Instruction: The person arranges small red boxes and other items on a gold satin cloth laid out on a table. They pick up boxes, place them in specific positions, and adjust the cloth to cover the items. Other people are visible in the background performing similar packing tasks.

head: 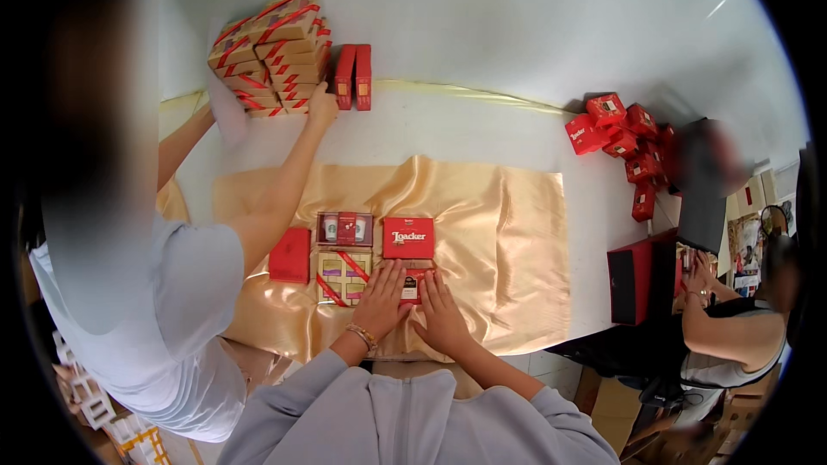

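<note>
My left hand (pixel 381 300) and my right hand (pixel 442 318) lie on either side of a small red box (pixel 409 293) with a dark label, fingers stretched out along its edges and touching it. Above it lies a red Loacker box (pixel 409 239). To the left of my left hand is a gold box (pixel 333 276) with a red diagonal ribbon and window compartments. Beyond that sits a windowed box with two white cups (pixel 333 228). A plain red box (pixel 289 256) lies farther left. All rest on a gold satin cloth (pixel 530 258).
At left, a co-worker's hand (pixel 322 106) touches stacked ribboned gold boxes (pixel 284 45), beside two upright red boxes (pixel 353 77). Several red boxes (pixel 623 135) are heaped at right. Another person (pixel 730 329) works beside a large red-and-black box (pixel 639 281).
</note>
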A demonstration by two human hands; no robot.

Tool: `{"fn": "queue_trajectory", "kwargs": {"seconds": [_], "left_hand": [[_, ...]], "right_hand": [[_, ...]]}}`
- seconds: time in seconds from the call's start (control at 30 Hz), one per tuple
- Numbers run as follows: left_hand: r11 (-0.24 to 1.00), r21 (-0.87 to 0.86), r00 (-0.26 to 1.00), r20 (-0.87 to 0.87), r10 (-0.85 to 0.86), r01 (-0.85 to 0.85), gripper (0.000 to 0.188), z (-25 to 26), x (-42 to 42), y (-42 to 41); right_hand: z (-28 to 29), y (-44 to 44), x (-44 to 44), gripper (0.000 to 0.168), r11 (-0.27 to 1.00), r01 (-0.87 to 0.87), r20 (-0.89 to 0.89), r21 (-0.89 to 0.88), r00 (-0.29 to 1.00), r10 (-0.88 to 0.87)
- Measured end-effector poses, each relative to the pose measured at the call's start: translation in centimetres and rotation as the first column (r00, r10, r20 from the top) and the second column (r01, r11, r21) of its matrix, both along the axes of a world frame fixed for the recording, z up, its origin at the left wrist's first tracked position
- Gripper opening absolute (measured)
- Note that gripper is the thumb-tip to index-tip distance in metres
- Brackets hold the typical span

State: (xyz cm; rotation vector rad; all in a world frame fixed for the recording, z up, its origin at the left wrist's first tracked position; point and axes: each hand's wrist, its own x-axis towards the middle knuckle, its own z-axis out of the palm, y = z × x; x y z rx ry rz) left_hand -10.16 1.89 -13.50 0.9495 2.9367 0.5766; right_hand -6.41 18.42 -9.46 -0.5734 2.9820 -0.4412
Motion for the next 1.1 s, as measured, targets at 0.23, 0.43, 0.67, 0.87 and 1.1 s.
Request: {"fn": "queue_trajectory", "kwargs": {"seconds": [0.23,0.43,0.67,0.87,1.1], "left_hand": [[0.998,0.018,0.988,0.144,0.056,-0.060,0.071,1.3,0.0,0.9],[0.999,0.031,0.998,-0.064,-0.021,0.023,0.070,2.8,-1.2,6.4],[0.999,-0.043,0.999,-0.040,-0.017,0.016,0.068,4.2,-1.6,7.6],[1.000,0.031,1.000,0.009,0.000,0.000,0.049,4.1,-3.6,14.1],[0.924,-0.343,0.981,-0.150,0.123,-0.168,0.054,2.1,-5.4,18.1]], "right_hand": [[-1.5,1.4,0.2,0.085,0.988,0.020,0.053,-0.150,0.999,-0.012],[-1.4,9.9,1.8,0.067,0.926,0.370,-0.026,-0.072,0.928,-0.373],[0.9,20.2,-4.3,0.055,0.929,0.324,0.010,0.177,0.943,-0.331],[3.2,23.0,-9.3,0.037,0.957,0.276,-0.143,-0.090,0.947,-0.287],[10.2,17.5,-23.4,0.041,0.973,-0.015,-0.208,-0.232,0.977,-0.034]]}}
